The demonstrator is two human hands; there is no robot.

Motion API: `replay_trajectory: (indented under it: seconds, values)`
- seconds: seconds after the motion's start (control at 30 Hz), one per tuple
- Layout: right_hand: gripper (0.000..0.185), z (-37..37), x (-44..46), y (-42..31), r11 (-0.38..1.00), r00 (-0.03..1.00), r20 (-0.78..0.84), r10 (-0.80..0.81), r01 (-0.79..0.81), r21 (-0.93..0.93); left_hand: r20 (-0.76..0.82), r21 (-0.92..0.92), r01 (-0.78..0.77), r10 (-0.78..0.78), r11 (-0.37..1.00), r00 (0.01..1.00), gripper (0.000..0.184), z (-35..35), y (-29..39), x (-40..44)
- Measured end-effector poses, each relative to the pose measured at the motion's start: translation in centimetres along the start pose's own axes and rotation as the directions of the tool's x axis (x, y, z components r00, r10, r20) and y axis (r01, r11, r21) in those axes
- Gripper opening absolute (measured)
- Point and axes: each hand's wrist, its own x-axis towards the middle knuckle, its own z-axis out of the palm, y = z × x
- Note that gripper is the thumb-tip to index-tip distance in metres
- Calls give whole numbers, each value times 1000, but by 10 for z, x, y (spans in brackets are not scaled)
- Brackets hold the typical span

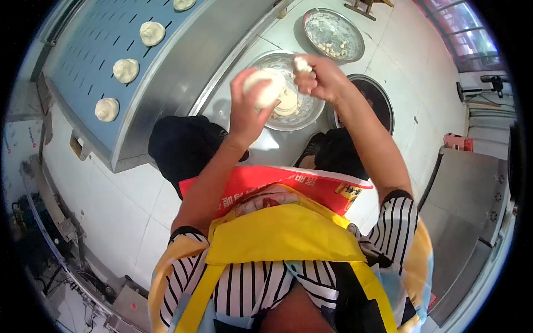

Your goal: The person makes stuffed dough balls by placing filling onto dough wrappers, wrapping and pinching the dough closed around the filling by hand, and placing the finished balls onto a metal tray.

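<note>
Dough (106,110) lies over on the left in four rounded, peaked pieces, set apart in a row along the blue slotted surface (83,33). They run from the near end to the far end, and the farthest is only partly in sight. Those four look already shaped, I'd say, each standing on its own without touching its neighbour.

Right of the metal side wall (166,83), the person's left hand (247,114) is curled around a big pale lump (265,87), fingers and thumb spread on its smooth surface, holding it up over the wide metal bowl (312,111). Down inside that bowl, more pale dough (286,104) sits in a flattish heap, so by my reckoning there's still a fair share unshaped, counting the lump in hand.

A little to the right, the right hand (319,80) is closed, with a small knob of dough (302,64) pinched at its top, clear of the big lump. That bit isn't on the blue surface with the others.

Farther off to the right, a second metal bowl (333,34) holds just scattered scraps and smears. Nearer, a dark round vessel (377,102) sits partly behind the right forearm; I can't tell what's in it.
</note>
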Motion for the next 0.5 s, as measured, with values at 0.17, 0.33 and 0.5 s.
replay_trajectory:
  seconds: [0.17,0.33,0.5]
  values:
    - [26,-5,6,11,804,876,-336,-345,91,-588,472,-855,507,-579,-115,665,41,7,4,-8]
    - [34,-47,21,27,-147,829,12,-559,-85,-986,683,-721,612,-486,-326,545,74,4,-3,-15]
    - [36,-31,12,40,-192,766,-22,-643,-189,-963,686,-683,683,-547,-258,480,85,4,2,-7]
